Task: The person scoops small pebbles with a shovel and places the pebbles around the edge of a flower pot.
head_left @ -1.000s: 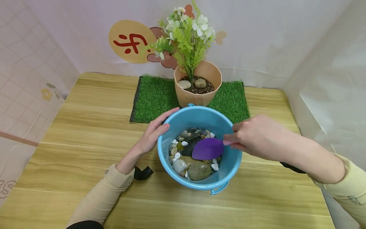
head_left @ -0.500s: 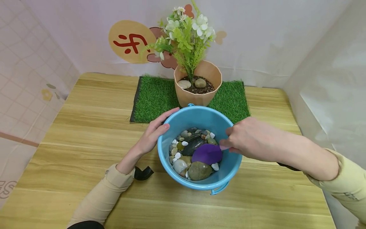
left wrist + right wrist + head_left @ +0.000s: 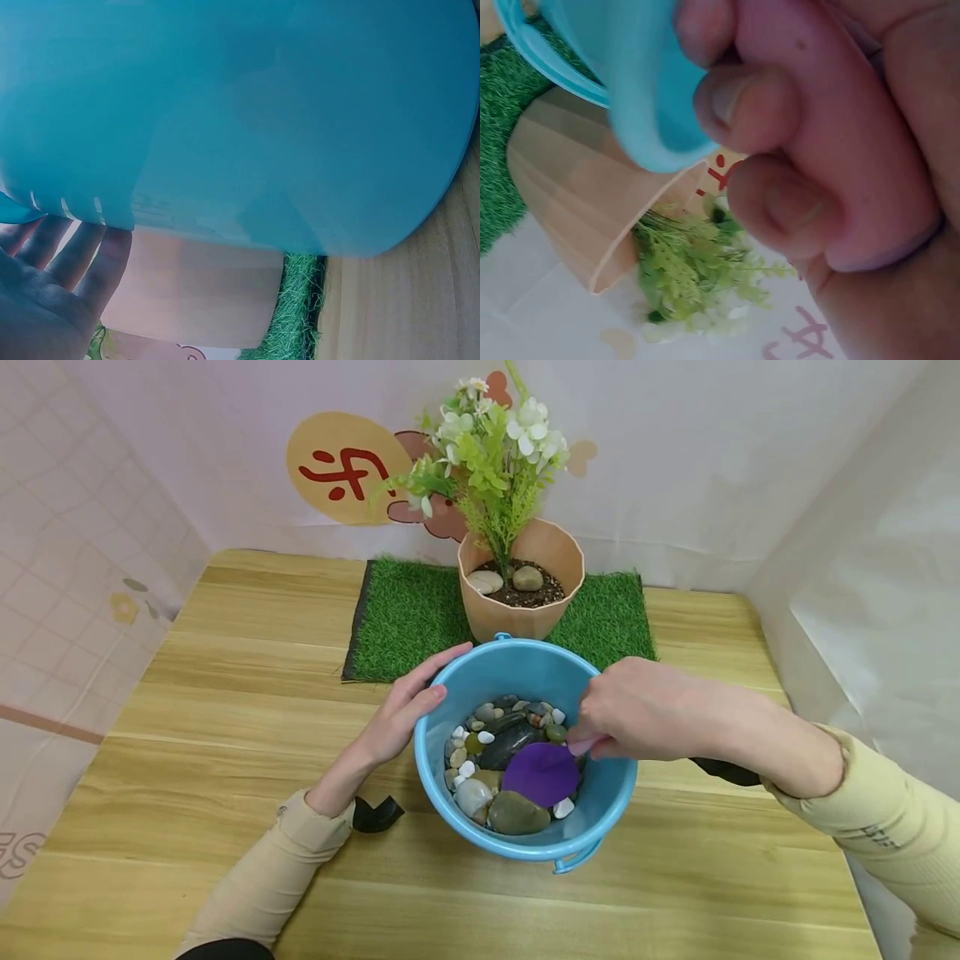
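Note:
In the head view a light blue bucket (image 3: 491, 839) holds pebbles and larger stones, among them a smooth black stone (image 3: 510, 747), an olive-brown stone (image 3: 518, 813) and small white pebbles. My right hand (image 3: 637, 706) grips the pink handle (image 3: 840, 135) of a small shovel, its fingers curled round it in the right wrist view. The shovel's purple blade (image 3: 542, 774) lies low among the stones, its lower edge at the olive-brown stone. My left hand (image 3: 400, 714) rests at the bucket's left rim with extended fingers; in the left wrist view, their tips press the outer wall (image 3: 225, 135).
Just behind the bucket stands a tan flowerpot (image 3: 517, 620) with soil, two stones and white-flowered greenery (image 3: 491, 468), on a green turf mat (image 3: 411, 618). The bucket's blue handle (image 3: 577, 858) hangs at its front. Fabric walls enclose the wooden table (image 3: 247, 693).
My right hand has moved left and over the bucket. The purple blade has gone lower and forward toward me, and the olive-brown stone has shifted slightly left. The left hand stays at the rim.

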The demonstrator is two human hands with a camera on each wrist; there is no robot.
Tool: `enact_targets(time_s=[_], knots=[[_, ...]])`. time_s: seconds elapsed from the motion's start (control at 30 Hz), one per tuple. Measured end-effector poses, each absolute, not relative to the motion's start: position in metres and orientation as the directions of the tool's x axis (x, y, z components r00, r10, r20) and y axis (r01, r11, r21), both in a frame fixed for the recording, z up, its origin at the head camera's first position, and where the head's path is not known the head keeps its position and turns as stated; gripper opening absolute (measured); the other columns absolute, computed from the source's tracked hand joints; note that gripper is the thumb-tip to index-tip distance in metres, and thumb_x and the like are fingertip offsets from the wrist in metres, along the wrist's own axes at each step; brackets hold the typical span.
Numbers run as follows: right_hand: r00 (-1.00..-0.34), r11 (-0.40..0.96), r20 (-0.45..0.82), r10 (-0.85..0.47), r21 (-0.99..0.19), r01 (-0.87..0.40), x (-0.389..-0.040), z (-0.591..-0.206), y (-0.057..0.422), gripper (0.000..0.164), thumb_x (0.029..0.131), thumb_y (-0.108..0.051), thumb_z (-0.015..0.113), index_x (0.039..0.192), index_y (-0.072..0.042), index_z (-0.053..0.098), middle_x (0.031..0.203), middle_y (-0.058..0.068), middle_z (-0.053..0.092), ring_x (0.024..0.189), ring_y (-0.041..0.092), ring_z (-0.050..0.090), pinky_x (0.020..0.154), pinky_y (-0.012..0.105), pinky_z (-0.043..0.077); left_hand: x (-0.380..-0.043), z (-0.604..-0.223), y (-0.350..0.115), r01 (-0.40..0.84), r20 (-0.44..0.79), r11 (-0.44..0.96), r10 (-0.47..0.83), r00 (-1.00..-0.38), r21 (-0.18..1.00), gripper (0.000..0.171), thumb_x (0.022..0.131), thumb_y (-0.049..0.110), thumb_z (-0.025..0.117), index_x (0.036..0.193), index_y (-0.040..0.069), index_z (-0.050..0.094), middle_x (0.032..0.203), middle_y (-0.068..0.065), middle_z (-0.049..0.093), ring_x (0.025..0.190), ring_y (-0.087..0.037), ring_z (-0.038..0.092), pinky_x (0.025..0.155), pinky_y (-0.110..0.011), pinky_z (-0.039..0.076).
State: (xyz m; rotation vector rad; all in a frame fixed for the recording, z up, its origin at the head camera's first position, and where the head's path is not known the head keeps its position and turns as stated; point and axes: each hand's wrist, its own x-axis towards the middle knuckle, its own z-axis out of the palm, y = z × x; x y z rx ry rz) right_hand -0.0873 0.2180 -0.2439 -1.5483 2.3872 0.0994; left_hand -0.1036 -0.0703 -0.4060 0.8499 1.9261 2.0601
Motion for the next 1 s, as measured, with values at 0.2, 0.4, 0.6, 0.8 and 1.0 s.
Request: enact_targets(time_s=[0.2, 0.4, 0.6, 0.8, 1.0], knots=[[-0.382, 0.445, -0.307, -0.872, -0.170, -0.879, -0.086, -0.251, 0.219, 0.023, 0.088, -0.018, 0.082, 0.073, -0.028, 0.068, 0.061, -0.019, 0.047, 0.058, -0.003, 0.037, 0.054, 0.017, 0.038, -0.103, -0.405, -0.070, 0.250, 0.274, -0.116, 0.502, -0.820, 0.961, 0.060, 0.104, 0.017, 0.039, 0.162, 0.001, 0.035, 0.158, -0.029, 0.049, 0.140, -0.049, 0.054, 0.107, -0.054, 0.059], [-0.379, 0.418, -0.271, -0.885, -0.100, -0.903, -0.079, -0.253, 0.219, 0.031, 0.086, -0.018, 0.083, 0.069, -0.028, 0.060, 0.060, -0.017, 0.045, 0.057, -0.001, 0.036, 0.052, 0.018, 0.035, -0.103, -0.407, -0.070, 0.247, 0.270, -0.113, 0.501, -0.822, 0.962, 0.061, 0.104, 0.017, 0.038, 0.162, 0.001, 0.035, 0.158, -0.029, 0.049, 0.140, -0.047, 0.054, 0.107, -0.056, 0.058], [-0.400, 0.402, -0.256, -0.880, 0.047, -0.914, -0.061, -0.254, 0.215, 0.017, 0.088, -0.024, 0.083, 0.077, -0.030, 0.072, 0.061, -0.013, 0.058, 0.054, 0.002, 0.046, 0.050, 0.022, 0.043, -0.102, -0.406, -0.069, 0.256, 0.281, -0.121, 0.497, -0.821, 0.959, 0.060, 0.104, 0.017, 0.038, 0.162, 0.001, 0.035, 0.158, -0.029, 0.048, 0.141, -0.048, 0.053, 0.108, -0.059, 0.057], [-0.433, 0.399, -0.242, -0.868, 0.178, -0.900, -0.049, -0.255, 0.213, 0.022, 0.079, -0.018, 0.087, 0.075, -0.031, 0.070, 0.063, -0.011, 0.060, 0.052, 0.006, 0.048, 0.049, 0.028, 0.050, -0.103, -0.406, -0.069, 0.245, 0.273, -0.122, 0.493, -0.826, 0.962, 0.062, 0.103, 0.017, 0.038, 0.162, 0.000, 0.035, 0.158, -0.030, 0.048, 0.141, -0.050, 0.053, 0.106, -0.064, 0.057], [-0.408, 0.401, -0.240, -0.881, 0.081, -0.913, -0.058, -0.255, 0.216, 0.020, 0.087, -0.025, 0.083, 0.074, -0.030, 0.068, 0.059, -0.013, 0.056, 0.052, 0.003, 0.045, 0.047, 0.023, 0.043, -0.103, -0.407, -0.068, 0.243, 0.270, -0.120, 0.491, -0.828, 0.963, 0.062, 0.102, 0.018, 0.038, 0.162, 0.000, 0.036, 0.158, -0.029, 0.048, 0.141, -0.050, 0.054, 0.105, -0.064, 0.057]])
